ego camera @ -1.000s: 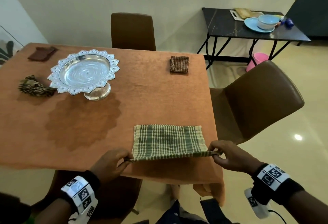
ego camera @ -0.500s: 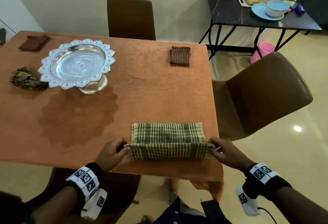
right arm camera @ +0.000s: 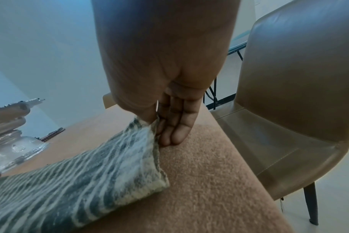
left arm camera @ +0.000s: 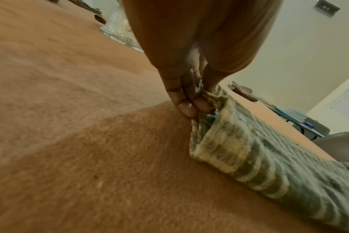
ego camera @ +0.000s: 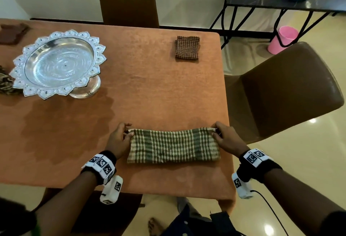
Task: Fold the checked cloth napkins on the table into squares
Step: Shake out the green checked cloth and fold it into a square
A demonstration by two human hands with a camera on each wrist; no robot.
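A green and cream checked napkin (ego camera: 173,146) lies folded into a long strip near the front right of the orange-clothed table (ego camera: 149,89). My left hand (ego camera: 119,138) pinches its far left corner (left arm camera: 206,97) between thumb and fingers. My right hand (ego camera: 224,138) pinches the far right corner (right arm camera: 149,124) the same way. Both held corners sit down at the far edge of the strip (right arm camera: 90,176). A brown checked napkin (ego camera: 187,47) lies folded square at the back right. A crumpled striped napkin (ego camera: 5,84) shows at the left edge.
A silver footed tray (ego camera: 58,63) stands at the left of the table. A dark brown folded cloth (ego camera: 13,32) lies at the back left. Brown chairs stand behind (ego camera: 128,0) and to the right (ego camera: 288,93). The table's right edge runs close beside my right hand.
Both hands carried the napkin's near edge up and over to the far edge, halving it into a narrower strip. The head view has tilted downward and closer.
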